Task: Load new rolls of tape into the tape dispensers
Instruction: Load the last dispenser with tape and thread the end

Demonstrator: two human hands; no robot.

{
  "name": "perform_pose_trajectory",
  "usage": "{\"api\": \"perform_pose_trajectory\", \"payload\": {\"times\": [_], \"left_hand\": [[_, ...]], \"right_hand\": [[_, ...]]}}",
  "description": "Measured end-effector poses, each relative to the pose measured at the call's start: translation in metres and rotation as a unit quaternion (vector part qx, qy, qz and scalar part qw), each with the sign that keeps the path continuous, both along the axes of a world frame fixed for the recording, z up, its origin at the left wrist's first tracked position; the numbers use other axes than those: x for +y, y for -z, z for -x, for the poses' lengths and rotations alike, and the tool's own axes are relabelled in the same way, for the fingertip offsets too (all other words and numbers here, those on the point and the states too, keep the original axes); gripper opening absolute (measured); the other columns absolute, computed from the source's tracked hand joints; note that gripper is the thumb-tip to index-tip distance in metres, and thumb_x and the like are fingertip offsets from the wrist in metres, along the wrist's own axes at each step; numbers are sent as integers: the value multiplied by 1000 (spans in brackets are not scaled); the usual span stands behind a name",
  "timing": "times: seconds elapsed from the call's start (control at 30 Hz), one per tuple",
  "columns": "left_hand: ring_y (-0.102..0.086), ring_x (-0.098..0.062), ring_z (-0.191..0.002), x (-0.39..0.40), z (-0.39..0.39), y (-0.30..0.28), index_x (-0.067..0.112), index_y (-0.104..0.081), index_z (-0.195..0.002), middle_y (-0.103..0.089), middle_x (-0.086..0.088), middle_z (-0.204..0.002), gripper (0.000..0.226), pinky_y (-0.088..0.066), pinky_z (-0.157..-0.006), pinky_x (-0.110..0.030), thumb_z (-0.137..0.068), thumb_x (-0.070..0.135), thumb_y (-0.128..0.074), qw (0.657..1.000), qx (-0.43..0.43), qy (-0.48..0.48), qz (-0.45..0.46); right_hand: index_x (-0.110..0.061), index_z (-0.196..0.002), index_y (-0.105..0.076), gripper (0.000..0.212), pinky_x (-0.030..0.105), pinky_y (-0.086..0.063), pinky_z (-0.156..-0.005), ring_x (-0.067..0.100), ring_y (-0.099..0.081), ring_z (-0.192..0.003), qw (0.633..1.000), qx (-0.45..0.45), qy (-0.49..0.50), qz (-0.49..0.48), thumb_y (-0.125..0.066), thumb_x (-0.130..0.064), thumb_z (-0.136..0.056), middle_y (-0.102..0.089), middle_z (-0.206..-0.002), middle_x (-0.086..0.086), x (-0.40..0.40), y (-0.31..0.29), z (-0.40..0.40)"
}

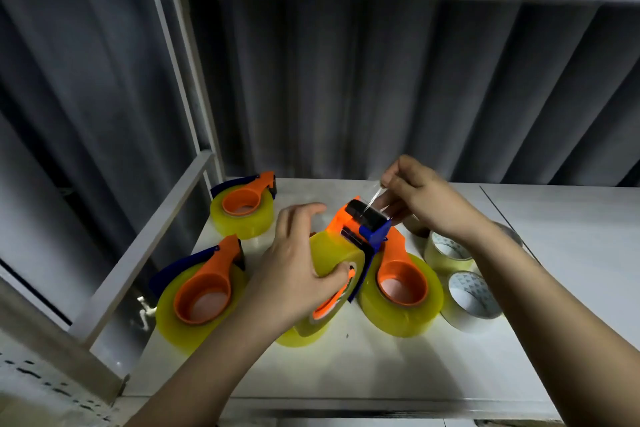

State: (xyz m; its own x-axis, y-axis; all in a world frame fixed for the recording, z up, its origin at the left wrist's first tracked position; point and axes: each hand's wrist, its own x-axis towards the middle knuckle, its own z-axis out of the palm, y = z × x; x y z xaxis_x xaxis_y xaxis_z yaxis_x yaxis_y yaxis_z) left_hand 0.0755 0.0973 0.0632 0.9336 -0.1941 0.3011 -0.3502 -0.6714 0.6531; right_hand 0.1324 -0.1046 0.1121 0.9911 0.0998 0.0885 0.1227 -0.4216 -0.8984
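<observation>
Here the left hand grips the dispenser, and the right hand pinches its tape end. Three dispensers around look loaded; two spare rolls under the right wrist remain.

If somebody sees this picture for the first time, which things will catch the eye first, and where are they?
At the centre, the left hand grips a yellowish tape roll in an orange and blue plastic dispenser, while the right hand pulls a clear tape strip up from its head. Three more loaded orange dispensers lie flat around it on the white shelf, and two bare rolls with white cores lie at the right.
</observation>
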Motion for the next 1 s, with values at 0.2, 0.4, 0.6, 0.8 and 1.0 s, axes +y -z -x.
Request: {"api": "perform_pose_trajectory", "payload": {"times": [0.2, 0.4, 0.6, 0.8, 1.0], "left_hand": [[-53, -12, -114, -7, -3, 8, 35, -37, -130, -51, 11, -126, 65, -49, -95, -36, -75, 47, -70, 997, 73, 28, 9], [-55, -10, -107, -10, 0, 10, 43, -37, -123, -52, 14, -120, 68, -51, -90, -35, -65, 57, -69, 991, 119, 52, 14], [-51, -9, -112, -12, 2, 13, 39, -31, -129, -47, 12, -126, 74, -48, -93, -29, -71, 46, -75, 989, 128, 79, 0], [-56, -1, -112, -14, 2, 20, 47, -37, -127, -56, 20, -121, 79, -48, -98, -35, -57, 66, -69, 960, 217, 133, 115], [-53, -3, -119, -18, 4, 31, 37, -27, -140, -54, 15, -130, 96, -45, -103, -36, -59, 56, -74, 933, 289, 166, 139]], "right_hand": [[-14, -82, -47, 19, 31, -52, -57, 26, -63, -62, 999, -1, 32, -41, -43, -12, -100, -67, -70, 5, -5, -1, 9], [-14, -83, -41, 19, 21, -50, -44, 14, -63, -47, 995, 36, 44, -85, -39, -12, -102, -70, -60, 4, -9, -4, 16], [-15, -84, -38, 19, 21, -49, -44, 17, -61, -49, 993, 52, 40, -99, -37, -13, -103, -70, -58, 2, -14, -6, 20], [-16, -84, -39, 19, 23, -50, -48, 15, -64, -48, 994, 69, 12, -86, -37, -15, -103, -72, -63, 4, -19, -5, 20], [-17, -82, -44, 19, 22, -49, -49, 13, -61, -51, 999, 45, -4, -16, -43, -18, -101, -71, -63, 0, -12, 1, 27]]}}
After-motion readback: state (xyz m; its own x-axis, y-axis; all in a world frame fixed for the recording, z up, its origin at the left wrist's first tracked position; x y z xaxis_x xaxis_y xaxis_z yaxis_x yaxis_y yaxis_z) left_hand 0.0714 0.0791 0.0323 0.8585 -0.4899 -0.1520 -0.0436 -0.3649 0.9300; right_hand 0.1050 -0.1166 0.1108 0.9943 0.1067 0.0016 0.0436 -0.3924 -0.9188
